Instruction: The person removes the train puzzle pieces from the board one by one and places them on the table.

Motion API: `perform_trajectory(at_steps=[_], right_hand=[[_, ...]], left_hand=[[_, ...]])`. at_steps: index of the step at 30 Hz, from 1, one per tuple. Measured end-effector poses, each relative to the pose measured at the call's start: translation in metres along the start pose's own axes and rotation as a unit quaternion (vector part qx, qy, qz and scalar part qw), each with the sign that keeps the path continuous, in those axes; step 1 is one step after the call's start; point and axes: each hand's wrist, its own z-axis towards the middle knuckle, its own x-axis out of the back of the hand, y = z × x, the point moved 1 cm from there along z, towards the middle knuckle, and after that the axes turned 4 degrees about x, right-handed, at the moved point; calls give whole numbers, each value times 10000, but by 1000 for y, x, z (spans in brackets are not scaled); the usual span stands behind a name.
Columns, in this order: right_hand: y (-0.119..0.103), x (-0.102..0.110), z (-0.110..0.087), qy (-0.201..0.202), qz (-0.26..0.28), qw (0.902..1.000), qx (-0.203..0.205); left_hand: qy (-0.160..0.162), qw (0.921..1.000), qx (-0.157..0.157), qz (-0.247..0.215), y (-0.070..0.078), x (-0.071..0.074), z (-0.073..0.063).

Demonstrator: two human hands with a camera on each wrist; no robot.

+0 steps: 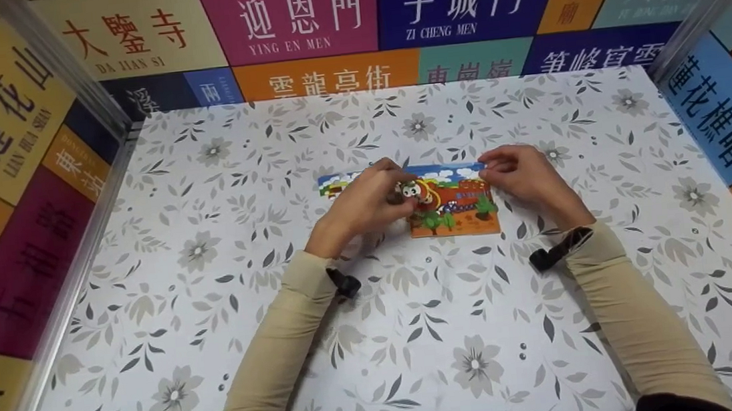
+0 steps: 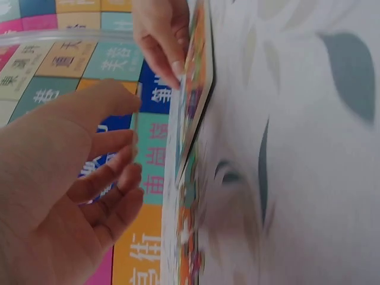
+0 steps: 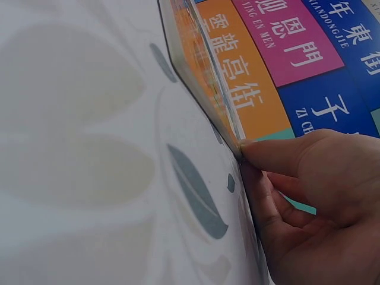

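A colourful picture board (image 1: 458, 223) with a red cartoon train, jigsaw-like, lies on the floral cloth. My right hand (image 1: 524, 177) pinches its upper right corner between thumb and fingers; in the right wrist view the thumb (image 3: 279, 155) lies on that corner. In the left wrist view the board (image 2: 199, 77) is seen edge-on and slanted. My left hand (image 1: 366, 202) is over the board's left side. Between its thumb and fingertips is a thin flat piece (image 2: 137, 119), seen edge-on, its picture hidden.
Another picture part (image 1: 330, 183) with sky and clouds shows left of the board, partly covered by my left hand. The table (image 1: 169, 318) has a white leaf-patterned cloth. Panels with large characters (image 1: 294, 18) stand behind it and at both sides.
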Motion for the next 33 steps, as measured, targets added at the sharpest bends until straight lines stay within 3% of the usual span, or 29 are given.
perform_trajectory(at_steps=[4,10,24,33], right_hand=[[0,0,0,-2,35,10000,11],[1,0,-1,-32,-49,9993,358],[-1,1,-1,-61,67,9998,159],[0,1,-2,-47,129,9999,45]], left_hand=[[282,9996,-3,0,-9,7,-8],[608,9981,12,-40,-29,16,-22],[733,9962,464,34,-61,36,-49],[723,9961,476,161,-77,44,-66]])
